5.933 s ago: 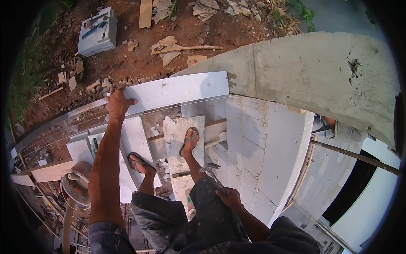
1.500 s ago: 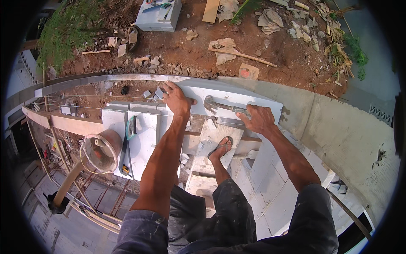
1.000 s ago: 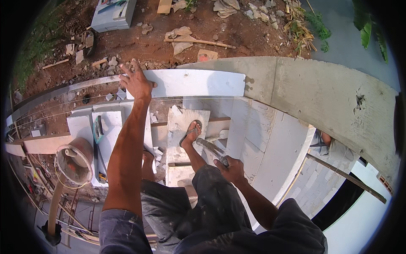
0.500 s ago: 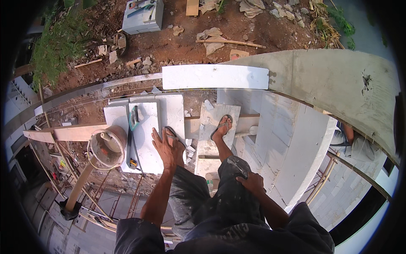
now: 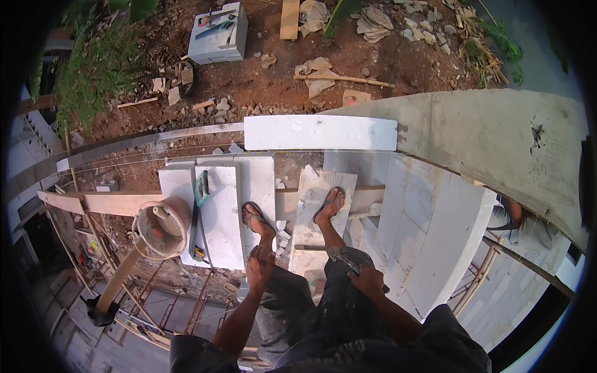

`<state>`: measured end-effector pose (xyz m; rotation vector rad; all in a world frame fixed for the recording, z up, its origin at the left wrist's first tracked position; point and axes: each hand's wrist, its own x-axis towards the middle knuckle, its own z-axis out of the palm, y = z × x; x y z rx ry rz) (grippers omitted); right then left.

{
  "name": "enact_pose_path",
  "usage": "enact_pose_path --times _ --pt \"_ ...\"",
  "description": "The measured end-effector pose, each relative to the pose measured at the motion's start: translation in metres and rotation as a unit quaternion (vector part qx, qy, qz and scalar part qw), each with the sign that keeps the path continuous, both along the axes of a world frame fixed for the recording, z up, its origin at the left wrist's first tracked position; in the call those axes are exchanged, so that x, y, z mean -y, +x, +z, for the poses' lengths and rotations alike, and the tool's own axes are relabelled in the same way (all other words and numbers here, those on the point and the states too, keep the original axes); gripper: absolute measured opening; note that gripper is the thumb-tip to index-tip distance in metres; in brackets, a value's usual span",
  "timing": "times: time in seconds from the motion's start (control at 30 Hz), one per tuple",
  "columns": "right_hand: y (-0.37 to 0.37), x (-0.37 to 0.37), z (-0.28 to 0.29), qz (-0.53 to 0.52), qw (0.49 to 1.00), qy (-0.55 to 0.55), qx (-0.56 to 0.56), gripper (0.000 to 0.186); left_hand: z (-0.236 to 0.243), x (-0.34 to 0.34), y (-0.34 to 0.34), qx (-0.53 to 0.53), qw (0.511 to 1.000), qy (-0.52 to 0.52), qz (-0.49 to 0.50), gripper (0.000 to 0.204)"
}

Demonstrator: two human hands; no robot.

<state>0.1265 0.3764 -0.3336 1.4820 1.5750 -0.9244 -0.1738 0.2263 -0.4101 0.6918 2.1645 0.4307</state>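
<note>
My left hand (image 5: 259,271) is held over my left shin, its fingers loosely bent and partly apart, with nothing visible in it. My right hand (image 5: 369,281) is closed around a dark-handled tool (image 5: 352,266) over my right knee; the tool's kind is unclear. Left of my left foot lie white blocks (image 5: 221,217), with a green-handled handsaw (image 5: 201,186) and a yellow-and-black tape measure (image 5: 199,253) on them. A mortar-stained bucket (image 5: 163,229) stands beside them. My right foot rests on a dusty board (image 5: 305,227).
A long white block (image 5: 320,133) lies on the wall line ahead, beside a curved grey concrete wall (image 5: 497,118). A thin string (image 5: 124,160) runs along it. Tools lie on a block stack (image 5: 217,40) on the soil. Another person's leg (image 5: 515,212) shows at right. Bamboo scaffolding (image 5: 99,242) stands lower left.
My left hand has drawn back from beside my left foot toward my shin, its fingers less spread. My right hand, still holding the tool, has shifted slightly. The view has tilted a little upward.
</note>
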Motion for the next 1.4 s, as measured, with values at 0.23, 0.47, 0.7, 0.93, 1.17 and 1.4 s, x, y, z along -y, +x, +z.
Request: enact_pose_path --times 0.23,0.47,0.7,0.93,1.17,1.4 --pt "-0.061 -0.117 0.021 0.001 0.925 0.200 -0.322 0.028 -0.071 -0.251 -0.008 0.316 0.885 0.105 0.324 0.119" --pt "-0.250 -0.291 0.042 0.161 0.906 0.198 -0.339 0.040 -0.107 -0.374 0.030 0.139 0.692 0.145 0.693 0.096" --pt "-0.420 -0.289 -0.004 0.459 0.834 0.147 -0.268 0.041 -0.089 -0.384 0.030 0.134 0.714 0.019 0.687 0.082" --pt "-0.533 -0.227 -0.056 0.574 0.752 0.105 -0.308 0.038 -0.076 -0.382 0.019 0.177 0.704 -0.041 0.687 0.085" --pt "-0.520 -0.234 -0.106 0.780 0.621 0.074 -0.014 0.029 -0.068 -0.375 0.010 0.235 0.657 -0.002 0.716 0.085" --pt "-0.542 -0.203 -0.108 0.694 0.696 0.095 -0.154 0.032 -0.066 -0.377 0.012 0.234 0.663 0.001 0.711 0.086"
